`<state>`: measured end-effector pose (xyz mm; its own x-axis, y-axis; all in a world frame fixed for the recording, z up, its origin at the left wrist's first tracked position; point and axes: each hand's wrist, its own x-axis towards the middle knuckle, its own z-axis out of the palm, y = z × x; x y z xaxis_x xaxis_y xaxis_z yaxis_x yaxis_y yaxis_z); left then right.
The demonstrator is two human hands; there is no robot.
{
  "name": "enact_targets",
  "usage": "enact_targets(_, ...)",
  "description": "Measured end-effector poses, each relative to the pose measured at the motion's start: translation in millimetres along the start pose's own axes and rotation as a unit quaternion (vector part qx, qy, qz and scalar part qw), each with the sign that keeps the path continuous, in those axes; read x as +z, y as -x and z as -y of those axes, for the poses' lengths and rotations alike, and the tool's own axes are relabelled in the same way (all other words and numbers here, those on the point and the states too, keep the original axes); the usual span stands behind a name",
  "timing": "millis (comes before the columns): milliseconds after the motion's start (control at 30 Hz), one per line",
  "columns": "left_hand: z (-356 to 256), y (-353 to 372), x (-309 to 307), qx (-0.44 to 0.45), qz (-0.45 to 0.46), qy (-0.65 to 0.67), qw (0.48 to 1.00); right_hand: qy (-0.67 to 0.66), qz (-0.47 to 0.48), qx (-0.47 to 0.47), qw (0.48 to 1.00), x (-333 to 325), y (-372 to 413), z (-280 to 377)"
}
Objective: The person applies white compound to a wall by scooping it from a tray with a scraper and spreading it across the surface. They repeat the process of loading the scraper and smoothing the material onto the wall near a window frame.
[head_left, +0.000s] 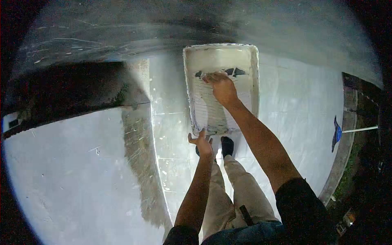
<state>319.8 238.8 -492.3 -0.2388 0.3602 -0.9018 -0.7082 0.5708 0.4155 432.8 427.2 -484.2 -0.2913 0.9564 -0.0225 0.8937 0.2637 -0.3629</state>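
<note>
A pale rectangular paint tray (255,87) with a paint-crusted rim and a ribbed slope lies in front of me, its near end just ahead of my feet. My right hand (223,88) reaches into its middle, fingers closed around something brownish that I cannot make out. On both sides of those fingers, dark patches (234,72) show against the cream-coloured paint coating. Low at the tray's near left corner is my left hand (203,143), its thumb and fingers spread. One fingertip overlaps the near edge, while the palm stays below it.
Pale tiled floor (292,106) surrounds the tray. My dark-covered feet (227,147) stand close behind it. At left is a broad white-coated surface (77,163) with a bare grey strip (141,167). A blue-headed tool with a white pole (359,129) lies at right, near the curb.
</note>
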Motion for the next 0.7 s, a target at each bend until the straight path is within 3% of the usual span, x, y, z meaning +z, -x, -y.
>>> enact_targets(67,-9,11,8,0.015,-0.011,-0.011,1.000,0.046,-0.087,-0.089,0.991,6,0,-4)
enact_targets(100,-8,10,7,0.015,-0.010,-0.012,1.000,0.047,-0.088,-0.088,0.991,3,1,-1)
enact_targets(167,-9,9,3,0.014,-0.012,0.004,1.000,0.032,0.114,-0.009,0.993,-3,10,7)
enact_targets(300,-2,-2,-11,0.022,0.006,-0.040,0.999,0.009,0.119,-0.068,0.991,-27,51,1)
enact_targets(367,3,-2,-9,0.036,0.011,-0.020,0.999,-0.052,-0.034,-0.024,0.998,-33,59,-20)
enact_targets(400,0,2,-4,0.036,-0.003,-0.029,0.999,-0.050,-0.035,-0.023,0.998,-39,56,-29)
enact_targets(467,-3,5,2,0.035,-0.017,-0.039,0.998,-0.014,-0.018,0.121,0.992,-50,43,-43)
enact_targets(567,-1,2,0,0.040,-0.016,-0.075,0.996,0.029,-0.084,0.111,0.990,-49,33,-46)
enact_targets(633,1,-2,-3,0.051,0.039,-0.062,0.996,0.057,-0.061,0.123,0.989,-40,27,-42)
enact_targets(700,-2,5,6,0.050,0.028,-0.064,0.996,0.085,-0.038,0.135,0.986,-25,26,-35)
